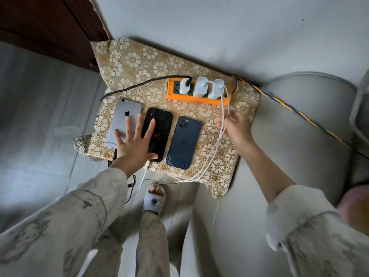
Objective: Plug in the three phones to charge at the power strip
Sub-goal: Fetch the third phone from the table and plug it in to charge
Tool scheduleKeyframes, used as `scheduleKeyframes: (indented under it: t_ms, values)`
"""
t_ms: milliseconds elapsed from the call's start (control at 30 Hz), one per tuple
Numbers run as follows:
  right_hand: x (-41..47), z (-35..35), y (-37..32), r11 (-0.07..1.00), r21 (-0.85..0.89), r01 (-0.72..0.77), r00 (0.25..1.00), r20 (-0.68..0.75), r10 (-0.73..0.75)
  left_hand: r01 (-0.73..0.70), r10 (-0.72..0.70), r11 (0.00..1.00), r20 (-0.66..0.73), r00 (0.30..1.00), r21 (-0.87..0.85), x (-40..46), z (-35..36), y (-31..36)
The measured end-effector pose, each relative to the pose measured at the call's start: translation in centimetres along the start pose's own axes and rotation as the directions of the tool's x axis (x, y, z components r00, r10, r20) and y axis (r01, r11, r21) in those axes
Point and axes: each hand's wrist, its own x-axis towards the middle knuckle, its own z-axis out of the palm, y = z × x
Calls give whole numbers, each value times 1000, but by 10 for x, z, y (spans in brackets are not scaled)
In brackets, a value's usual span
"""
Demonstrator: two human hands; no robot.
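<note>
Three phones lie face down in a row on a small table with a gold floral cloth (139,62): a silver phone (123,118) at the left, a black phone (159,128) in the middle, a dark blue phone (184,141) at the right. Behind them an orange power strip (175,94) carries three white chargers (201,86). My left hand (133,142) lies flat with spread fingers over the silver and black phones. My right hand (235,126) hovers right of the blue phone, its fingers around the white cables (211,156); it is blurred.
A black braided cable (135,84) runs from the left charger to the table's left edge. A white plug end (147,163) hangs below the black phone. A blue and yellow cord (295,110) leaves the strip rightward over a grey sofa arm (299,148). My slippered foot (154,198) stands below.
</note>
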Motion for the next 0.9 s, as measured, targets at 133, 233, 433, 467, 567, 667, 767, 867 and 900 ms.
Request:
scheduleKeyframes:
  t_ms: [133,233,433,467,567,667,767,867,900]
  values:
    - [-43,3,28,1000,-19,-13,999,-40,12,5,-6,1000,-38,999,-28,-7,-3,1]
    - [-65,0,36,992,-126,25,986,-160,-45,4,-26,987,-131,991,-164,-30,4,10]
    - [-112,1,36,951,105,-290,934,247,257,-124,118,832,-45,992,-541,-91,31,55]
    - [-119,2,35,940,120,-320,917,290,275,-143,163,805,-18,986,-575,-98,34,62]
    - [-136,1,28,918,245,-311,926,298,234,-174,256,743,34,966,-646,-115,38,77]
    - [-148,-10,17,799,480,-363,917,334,216,-133,273,725,105,956,-676,-127,40,82]
    - [-162,-22,10,730,599,-330,933,327,153,-144,268,717,80,960,-682,-142,34,79]
    - [-181,-24,12,765,583,-273,948,299,110,-155,253,627,11,967,-763,-162,24,70]
    - [-190,-22,16,803,533,-266,947,299,116,-129,232,561,6,973,-818,-170,18,67]
